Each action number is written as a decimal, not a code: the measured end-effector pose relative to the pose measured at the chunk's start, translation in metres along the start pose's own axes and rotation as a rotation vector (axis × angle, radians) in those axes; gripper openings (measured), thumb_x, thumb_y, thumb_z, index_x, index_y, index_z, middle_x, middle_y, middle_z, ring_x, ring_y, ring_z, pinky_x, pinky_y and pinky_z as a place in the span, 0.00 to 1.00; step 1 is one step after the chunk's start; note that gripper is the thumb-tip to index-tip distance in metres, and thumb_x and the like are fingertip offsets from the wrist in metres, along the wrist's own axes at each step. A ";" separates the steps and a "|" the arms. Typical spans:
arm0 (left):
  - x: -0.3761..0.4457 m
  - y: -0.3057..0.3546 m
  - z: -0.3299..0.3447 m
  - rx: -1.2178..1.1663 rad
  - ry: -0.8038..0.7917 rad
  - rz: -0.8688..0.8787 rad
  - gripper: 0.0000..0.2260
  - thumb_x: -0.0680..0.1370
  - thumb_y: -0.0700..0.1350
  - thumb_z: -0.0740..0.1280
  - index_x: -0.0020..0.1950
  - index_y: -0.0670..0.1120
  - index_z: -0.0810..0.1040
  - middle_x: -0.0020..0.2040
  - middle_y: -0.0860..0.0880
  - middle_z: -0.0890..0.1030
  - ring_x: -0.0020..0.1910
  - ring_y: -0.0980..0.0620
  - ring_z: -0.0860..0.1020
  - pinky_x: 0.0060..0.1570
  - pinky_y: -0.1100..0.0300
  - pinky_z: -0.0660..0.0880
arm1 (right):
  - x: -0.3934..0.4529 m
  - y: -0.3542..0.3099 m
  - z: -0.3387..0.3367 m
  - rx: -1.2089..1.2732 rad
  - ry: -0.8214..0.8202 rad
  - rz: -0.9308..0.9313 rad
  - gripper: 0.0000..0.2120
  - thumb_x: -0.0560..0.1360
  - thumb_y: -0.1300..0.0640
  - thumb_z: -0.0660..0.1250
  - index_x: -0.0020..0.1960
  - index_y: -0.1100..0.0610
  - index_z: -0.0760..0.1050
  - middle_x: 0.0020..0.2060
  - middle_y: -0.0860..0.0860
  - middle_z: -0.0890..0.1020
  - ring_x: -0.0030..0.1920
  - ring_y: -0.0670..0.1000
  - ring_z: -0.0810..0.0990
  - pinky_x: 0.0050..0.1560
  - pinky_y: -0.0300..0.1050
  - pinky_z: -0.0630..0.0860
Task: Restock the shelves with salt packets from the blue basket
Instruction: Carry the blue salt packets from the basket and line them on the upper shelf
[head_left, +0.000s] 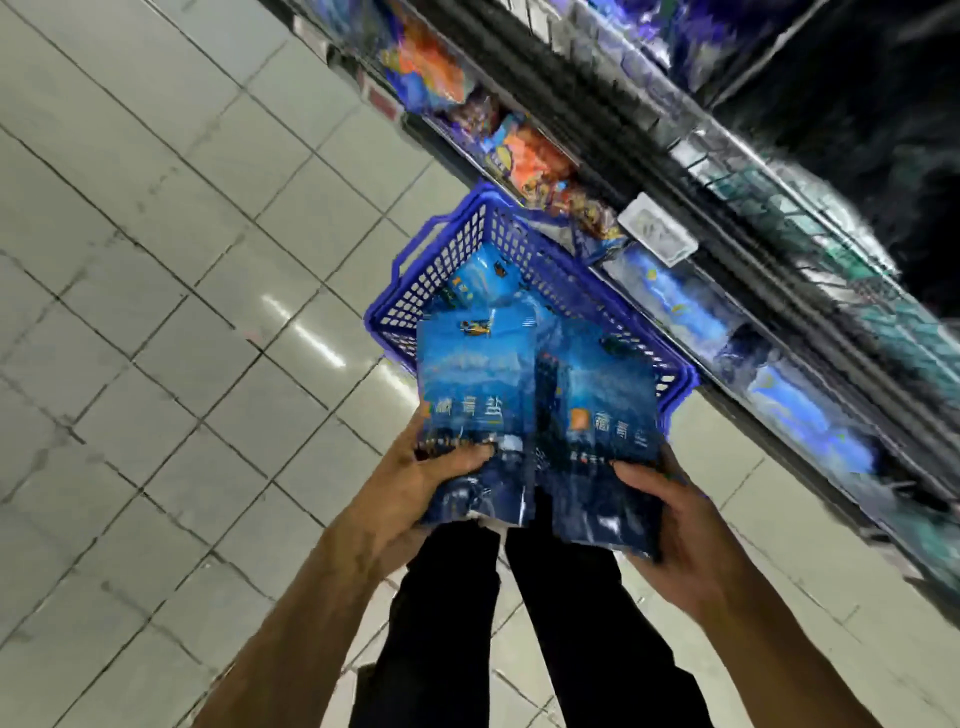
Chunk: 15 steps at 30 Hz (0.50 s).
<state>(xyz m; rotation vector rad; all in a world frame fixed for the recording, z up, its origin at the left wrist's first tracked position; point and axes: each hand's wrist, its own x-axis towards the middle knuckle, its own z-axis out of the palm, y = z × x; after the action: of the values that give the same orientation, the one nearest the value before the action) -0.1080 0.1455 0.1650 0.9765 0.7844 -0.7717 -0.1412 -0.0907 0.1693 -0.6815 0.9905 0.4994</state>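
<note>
Right now both hands are loaded: the left hand (415, 483) grips one blue salt packet (475, 395) by its lower end, thumb curled over the front, and the right hand (670, 514) clamps a second blue packet (597, 431) the same way, fingers wrapped round its bottom edge. The two packets sit side by side, edges touching, held above the dark trouser legs (519, 623). Up at twelve o'clock from the hands, the blue basket (410, 306) rests on the tiled floor (156, 260), with more salt packets (483, 275) lying inside it. Off at two o'clock the shelves (727, 270) run diagonally, blurred, carrying blue packs low down and orange-and-blue bags (535, 156) further along.
</note>
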 end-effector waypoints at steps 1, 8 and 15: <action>-0.023 0.007 0.003 0.015 -0.017 0.009 0.29 0.68 0.34 0.73 0.70 0.43 0.75 0.62 0.40 0.83 0.55 0.43 0.84 0.54 0.49 0.83 | -0.024 -0.007 0.009 -0.018 0.005 -0.012 0.28 0.68 0.66 0.68 0.67 0.51 0.78 0.58 0.56 0.85 0.50 0.59 0.87 0.43 0.57 0.85; -0.183 0.069 0.039 0.135 -0.006 0.103 0.24 0.69 0.32 0.74 0.63 0.45 0.79 0.56 0.41 0.86 0.48 0.47 0.86 0.40 0.57 0.83 | -0.187 -0.055 0.057 -0.186 -0.068 -0.139 0.27 0.74 0.65 0.64 0.73 0.57 0.69 0.52 0.54 0.86 0.46 0.56 0.87 0.46 0.63 0.84; -0.294 0.108 0.094 0.283 0.076 0.291 0.15 0.72 0.37 0.75 0.57 0.47 0.81 0.56 0.42 0.86 0.47 0.46 0.86 0.42 0.55 0.83 | -0.311 -0.090 0.062 -0.327 -0.150 -0.313 0.24 0.71 0.68 0.69 0.67 0.59 0.75 0.57 0.58 0.85 0.52 0.57 0.86 0.46 0.51 0.84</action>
<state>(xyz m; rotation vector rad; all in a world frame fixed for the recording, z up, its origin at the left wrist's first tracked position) -0.1433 0.1582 0.4898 1.3479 0.5885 -0.6032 -0.1906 -0.1321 0.4925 -1.0567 0.6496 0.4316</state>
